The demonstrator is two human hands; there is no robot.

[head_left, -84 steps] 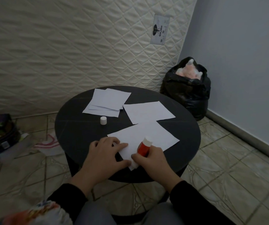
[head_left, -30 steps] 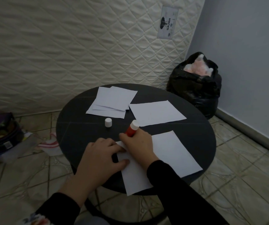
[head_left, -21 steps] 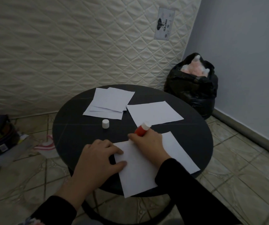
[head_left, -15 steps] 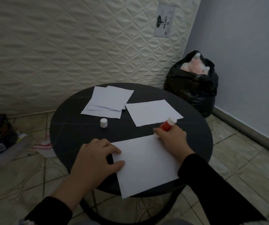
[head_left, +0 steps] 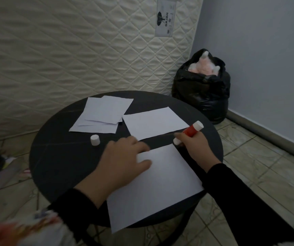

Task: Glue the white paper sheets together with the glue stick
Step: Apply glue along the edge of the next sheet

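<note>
From the head view, the right hand (head_left: 194, 148) has run the glue stick (head_left: 188, 132) along the far edge of the near sheet (head_left: 157, 185) from its left corner to its right one, and the stick now sits just past that far right corner, its glue end low near the tabletop (head_left: 63, 157) and its white base tilted up and away. That suggests the edge is coated and the next sheet can go on. The right hand is closed around the red barrel. The left hand (head_left: 125, 157), which was pinning the left edge, has slid toward the sheet's far left corner; it lies flat and spread, fingers (head_left: 139, 146) resting on paper and tabletop, gripping nothing. The cap (head_left: 95, 139) stands alone near the stack (head_left: 102, 117), and a single sheet (head_left: 155, 121) lies just beyond the near one.
</note>
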